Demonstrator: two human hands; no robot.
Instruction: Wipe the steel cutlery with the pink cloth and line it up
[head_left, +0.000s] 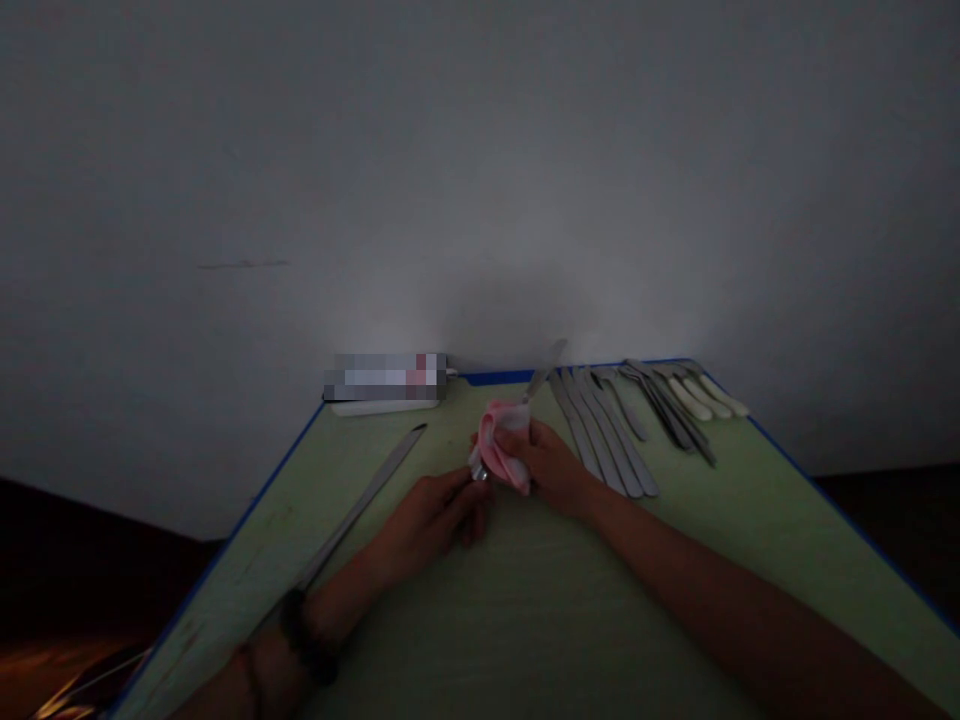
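A table knife point(546, 368) is held over the middle of the table, its blade tilted up to the right. My left hand point(442, 505) pinches the shiny handle end point(480, 473). Around the middle of the knife, my right hand point(551, 465) grips a pink and white cloth point(504, 440), which hides that part. Left of my hands, another table knife point(367, 495) lies slantwise, its lower end partly behind my left wrist. Several metal knives point(600, 430) lie side by side just right of my right hand.
Farther right lie dark-handled utensils point(667, 410) and pieces with cream handles point(694, 398). A blurred-out box-like item point(386, 378) rests on a white object point(384, 408) at the back left. The green, blue-edged table point(480, 630) stands against a grey wall point(480, 180).
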